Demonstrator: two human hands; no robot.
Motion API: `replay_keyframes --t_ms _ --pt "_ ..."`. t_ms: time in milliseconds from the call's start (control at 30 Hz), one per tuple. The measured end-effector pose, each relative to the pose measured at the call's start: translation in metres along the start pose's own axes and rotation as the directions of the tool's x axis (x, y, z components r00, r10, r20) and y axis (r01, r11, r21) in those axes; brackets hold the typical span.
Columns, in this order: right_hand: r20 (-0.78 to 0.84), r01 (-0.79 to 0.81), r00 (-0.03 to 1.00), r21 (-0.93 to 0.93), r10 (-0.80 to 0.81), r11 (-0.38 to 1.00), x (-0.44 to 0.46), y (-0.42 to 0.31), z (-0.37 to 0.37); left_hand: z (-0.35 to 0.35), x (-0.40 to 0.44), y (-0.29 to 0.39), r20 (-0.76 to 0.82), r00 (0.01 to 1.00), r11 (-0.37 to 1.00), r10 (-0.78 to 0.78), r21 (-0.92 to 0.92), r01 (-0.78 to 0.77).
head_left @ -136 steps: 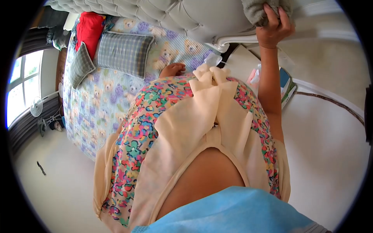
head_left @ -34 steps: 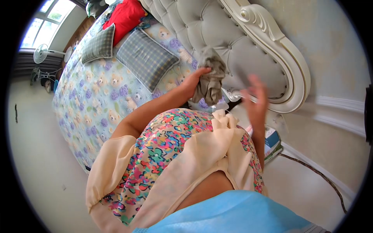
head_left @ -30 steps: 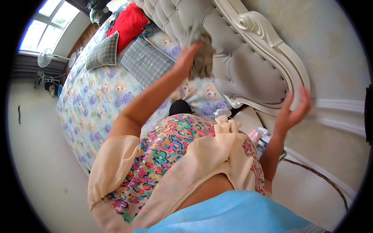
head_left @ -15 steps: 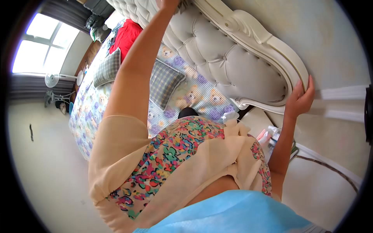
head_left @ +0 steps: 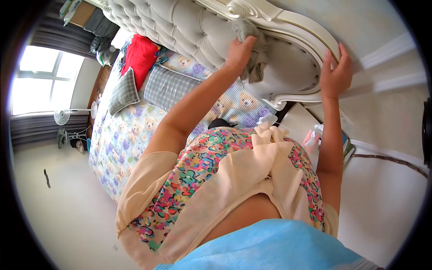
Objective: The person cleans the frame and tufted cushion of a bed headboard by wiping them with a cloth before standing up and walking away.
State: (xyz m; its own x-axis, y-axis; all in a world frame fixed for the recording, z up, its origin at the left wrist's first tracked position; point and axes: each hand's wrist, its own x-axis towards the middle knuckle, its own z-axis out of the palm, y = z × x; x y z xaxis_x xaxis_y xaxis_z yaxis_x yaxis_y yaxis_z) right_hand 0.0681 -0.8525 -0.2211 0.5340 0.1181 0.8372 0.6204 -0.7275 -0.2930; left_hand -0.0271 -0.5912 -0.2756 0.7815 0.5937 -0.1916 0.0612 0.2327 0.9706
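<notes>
A tufted grey headboard (head_left: pixel 189 33) with a carved cream frame runs across the top of the view. My left hand (head_left: pixel 239 55) is closed on a crumpled grey cloth (head_left: pixel 253 38), which lies against the headboard's padding near its curved end. At the outer edge of that curved frame is my right hand (head_left: pixel 336 74), its thumb toward the front and its fingers around the edge. The tips of those fingers are partly hidden by the frame.
The bed (head_left: pixel 130 130) has a bear-print sheet, checked pillows (head_left: pixel 171 85) and a red cloth (head_left: pixel 139 56). A bedside table (head_left: pixel 297 119) with tissue packs stands by the headboard's end. A blue mask (head_left: pixel 274 245) fills the bottom edge. A fan (head_left: pixel 62 117) stands by the window.
My left hand has come down and rightward along the headboard, bringing the grey cloth into full view. My right hand still holds the frame's edge. The view has shifted slightly.
</notes>
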Motion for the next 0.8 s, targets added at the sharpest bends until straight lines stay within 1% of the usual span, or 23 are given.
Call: replay_keyframes --t_ms 33,67,100,133,200,233,267,333,367,400,433,467,500,533,567,600,633,667,733,767,800 --pt "-0.01 0.024 1.0 0.005 -0.024 1.0 0.0 0.001 0.003 0.011 -0.015 0.008 0.009 1.0 1.0 0.0 -0.003 0.0" --pt "-0.019 0.047 0.999 0.009 -0.047 0.999 0.0 0.002 0.002 0.022 -0.029 0.018 0.101 0.994 0.999 -0.039 -0.027 0.041" --pt "-0.001 0.01 1.0 0.014 -0.01 1.0 0.0 -0.003 0.0 0.032 -0.039 0.026 0.194 0.978 0.996 -0.072 -0.046 0.082" --pt "-0.005 0.011 1.0 0.008 -0.011 1.0 0.001 -0.003 -0.001 0.04 -0.043 0.027 0.201 0.977 0.996 -0.07 -0.047 0.081" --pt "0.019 -0.016 1.0 0.074 0.015 0.997 0.001 -0.003 -0.001 0.055 -0.052 0.028 0.349 0.937 0.997 -0.005 0.076 -0.022" --pt "0.016 -0.015 1.0 0.072 0.014 0.997 0.002 -0.002 -0.003 0.064 -0.062 0.035 0.416 0.909 0.999 -0.03 0.044 0.013" --pt "0.03 -0.002 1.0 0.094 -0.001 0.996 0.001 0.001 -0.005 0.067 -0.069 0.046 0.421 0.907 0.999 -0.029 0.044 0.012" --pt "0.049 0.008 0.999 0.109 -0.013 0.994 0.0 0.008 -0.013 0.069 -0.076 0.063 0.513 0.838 0.982 -0.188 0.085 0.168" --pt "0.157 -0.041 0.988 0.169 0.014 0.985 0.001 0.013 -0.021 0.063 -0.079 0.07 0.514 0.836 0.981 -0.191 0.084 0.173" --pt "0.267 -0.098 0.963 0.224 0.036 0.97 0.001 0.018 -0.019 0.05 -0.075 0.076 0.465 0.861 0.978 -0.206 0.074 0.194" --pt "0.27 -0.1 0.962 0.226 0.036 0.969 0.0 0.027 -0.014 0.035 -0.073 0.082 0.413 0.885 0.976 -0.217 0.063 0.209" --pt "0.191 -0.002 0.98 0.252 -0.047 0.968 -0.003 0.037 -0.005 0.014 -0.055 0.071 0.282 0.951 0.988 -0.124 0.121 0.093" --pt "0.11 0.086 0.987 0.268 -0.12 0.96 -0.009 0.044 0.003 0.003 -0.071 0.101 0.184 0.983 0.997 -0.025 0.08 0.01" --pt "0.108 0.072 0.989 0.271 -0.104 0.96 -0.011 0.042 0.003 -0.021 -0.047 0.105 0.009 1.0 0.967 -0.01 0.256 0.007" --pt "0.132 0.028 0.989 0.267 -0.066 0.963 -0.01 0.039 -0.001 -0.058 -0.01 0.099 0.03 0.996 0.989 0.086 0.115 -0.089" --pt "0.159 -0.012 0.987 0.26 -0.031 0.965 -0.01 0.038 -0.005 -0.08 0.012 0.107 -0.17 0.95 0.954 0.264 0.193 -0.231" --pt "0.157 -0.016 0.987 0.271 -0.028 0.962 -0.011 0.038 -0.007 -0.098 0.047 0.111 -0.231 0.855 0.886 0.464 0.117 -0.449" --pt "0.157 -0.017 0.987 0.269 -0.026 0.963 -0.012 0.038 -0.008 -0.104 0.067 0.132 -0.225 0.762 0.762 0.607 -0.109 -0.639" --pt "0.144 -0.026 0.989 0.298 -0.018 0.954 -0.01 0.035 -0.011 -0.169 0.156 0.148 -0.307 0.794 0.851 0.525 0.207 -0.482" --pt "0.133 -0.018 0.991 0.299 -0.023 0.954 -0.008 0.034 -0.012 -0.168 0.162 0.157 -0.306 0.789 0.846 0.533 0.204 -0.493" --pt "0.127 -0.013 0.992 0.293 -0.026 0.956 -0.009 0.034 -0.014 -0.168 0.164 0.17 -0.232 0.837 0.853 0.496 0.307 -0.421"
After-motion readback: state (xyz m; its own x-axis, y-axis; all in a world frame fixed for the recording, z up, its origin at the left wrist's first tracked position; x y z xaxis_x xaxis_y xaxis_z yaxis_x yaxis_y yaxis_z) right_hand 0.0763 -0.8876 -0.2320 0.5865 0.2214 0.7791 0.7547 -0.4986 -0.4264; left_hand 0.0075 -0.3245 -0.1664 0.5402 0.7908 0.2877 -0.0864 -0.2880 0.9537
